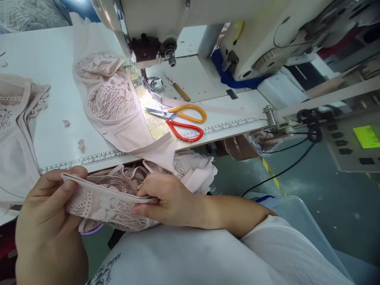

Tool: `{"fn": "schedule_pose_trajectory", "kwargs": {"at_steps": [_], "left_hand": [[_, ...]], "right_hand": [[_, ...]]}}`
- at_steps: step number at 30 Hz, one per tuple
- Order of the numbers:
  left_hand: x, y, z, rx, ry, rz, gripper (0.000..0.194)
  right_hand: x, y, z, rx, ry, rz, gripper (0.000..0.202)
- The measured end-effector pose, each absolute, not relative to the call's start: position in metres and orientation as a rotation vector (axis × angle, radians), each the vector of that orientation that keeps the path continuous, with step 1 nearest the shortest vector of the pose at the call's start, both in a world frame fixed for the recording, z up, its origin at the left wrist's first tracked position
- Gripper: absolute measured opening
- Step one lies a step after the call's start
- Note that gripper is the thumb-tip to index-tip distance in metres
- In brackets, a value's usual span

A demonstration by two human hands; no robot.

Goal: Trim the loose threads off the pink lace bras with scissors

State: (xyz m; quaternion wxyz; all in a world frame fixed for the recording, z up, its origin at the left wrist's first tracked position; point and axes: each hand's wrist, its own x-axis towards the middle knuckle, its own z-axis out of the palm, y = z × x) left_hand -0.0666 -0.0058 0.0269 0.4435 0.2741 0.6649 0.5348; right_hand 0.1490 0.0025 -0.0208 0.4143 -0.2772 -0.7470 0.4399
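Observation:
Both of my hands grip a pale pink lace bra piece (111,204) below the table's front edge. My left hand (53,202) pinches one end of its bound edge between thumb and fingers. Farther along that same edge, my right hand (169,200) has thumb and fingers closed on it. The edge runs fairly straight between the two hands. On the table lies another lace bra (113,99), beside the sewing machine's needle area. Scissors (178,118) with one orange and one red handle rest partly open to its right.
A sewing machine (166,16) stands over the white table (56,118), which has printed rulers. A wooden-handled tool (179,91) lies behind the scissors. More bra pieces (14,138) are stacked at left. A clear plastic bin (297,221) sits at lower right, near a control box (350,142).

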Motion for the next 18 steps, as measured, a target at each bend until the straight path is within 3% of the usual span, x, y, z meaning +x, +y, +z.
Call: {"fn": "schedule_pose_trajectory", "kwargs": {"at_steps": [8, 18], "left_hand": [[-0.077, 0.005, 0.008, 0.584, 1.659, 1.379, 0.025], [-0.061, 0.006, 0.018, 0.589, 1.58, 1.445, 0.023]], "right_hand": [[0.163, 0.016, -0.022, -0.764, -2.141, 1.023, 0.027], [0.204, 0.019, -0.006, -0.83, -2.471, 0.835, 0.027]]}}
